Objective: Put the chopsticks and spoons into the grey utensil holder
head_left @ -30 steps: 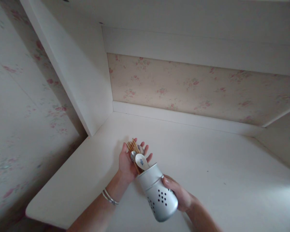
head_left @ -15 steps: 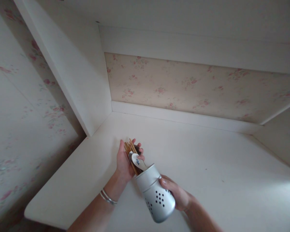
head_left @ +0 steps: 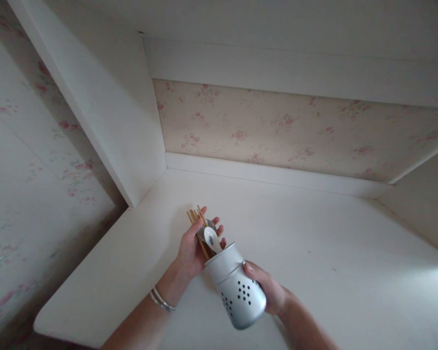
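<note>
My right hand [head_left: 264, 287] grips a silver metal utensil holder [head_left: 237, 287] with round holes in its side. The holder is tilted, its mouth facing up and left toward my left hand [head_left: 191, 248]. Wooden chopsticks [head_left: 195, 215] and spoons stick out of the mouth, and my left hand is closed around them, thumb across the chopsticks. A white spoon [head_left: 211, 239] with a blue mark lies on top of the bunch. Behind it shows a metal spoon [head_left: 201, 234], partly covered. The lower ends of the utensils are hidden inside the holder.
Below the hands spreads a white desk surface [head_left: 277, 218] with a rounded front left corner. An upright white panel [head_left: 109, 107] stands at the left, and a white shelf [head_left: 277, 24] overhangs the back. Flowered wallpaper [head_left: 263, 126] covers the wall behind.
My left thumb has moved over the chopsticks, and its fingers have shifted slightly right around the bunch. The white spoon now points more upward. The holder has shifted only slightly.
</note>
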A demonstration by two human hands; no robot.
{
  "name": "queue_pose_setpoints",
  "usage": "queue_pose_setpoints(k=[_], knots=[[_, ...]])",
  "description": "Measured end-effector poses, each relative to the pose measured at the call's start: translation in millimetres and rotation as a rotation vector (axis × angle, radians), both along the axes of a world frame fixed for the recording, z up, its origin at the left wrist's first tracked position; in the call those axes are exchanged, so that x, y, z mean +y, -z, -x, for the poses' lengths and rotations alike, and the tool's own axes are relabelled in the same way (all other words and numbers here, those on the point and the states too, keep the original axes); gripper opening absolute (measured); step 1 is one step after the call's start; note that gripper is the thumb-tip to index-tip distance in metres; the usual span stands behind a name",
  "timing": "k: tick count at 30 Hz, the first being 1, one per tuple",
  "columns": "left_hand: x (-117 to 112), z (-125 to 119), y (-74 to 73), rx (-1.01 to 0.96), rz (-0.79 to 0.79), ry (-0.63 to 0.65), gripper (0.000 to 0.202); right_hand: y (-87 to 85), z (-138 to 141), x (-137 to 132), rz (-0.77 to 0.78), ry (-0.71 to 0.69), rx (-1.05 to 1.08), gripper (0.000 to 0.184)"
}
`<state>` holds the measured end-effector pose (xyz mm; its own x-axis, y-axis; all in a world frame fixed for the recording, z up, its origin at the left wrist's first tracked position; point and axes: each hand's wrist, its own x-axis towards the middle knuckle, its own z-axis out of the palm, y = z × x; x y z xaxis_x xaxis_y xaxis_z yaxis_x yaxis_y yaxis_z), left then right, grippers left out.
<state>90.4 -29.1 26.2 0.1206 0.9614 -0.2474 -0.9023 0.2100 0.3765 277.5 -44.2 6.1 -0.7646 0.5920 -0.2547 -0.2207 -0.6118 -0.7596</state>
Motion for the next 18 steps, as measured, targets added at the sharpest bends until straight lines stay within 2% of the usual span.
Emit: queue_pose_setpoints(k=[4,7,13,18], knots=[[-3.8,-2.5,4.4,0.094,-0.074,0.002,0.076,0.7,-1.7,0.5,0.015,0.002,-0.007,0.078],[-4.4,-4.0,3.6,0.137,-0.081,0.022,0.083,-0.2,-2.1,0.5,0.015,-0.009,-0.005,0.077],[3.2,-3.2,-1.1,0.089,-0.006,-0.058,0.066,3.4,-2.1,0.6,-0.004,-0.051,0.024,0.07],[12.0,8.6,0.8,0.063,-0.013,-0.193,0.057,7.3,-4.5,0.1,0.009,-0.107,0.025,0.068]])
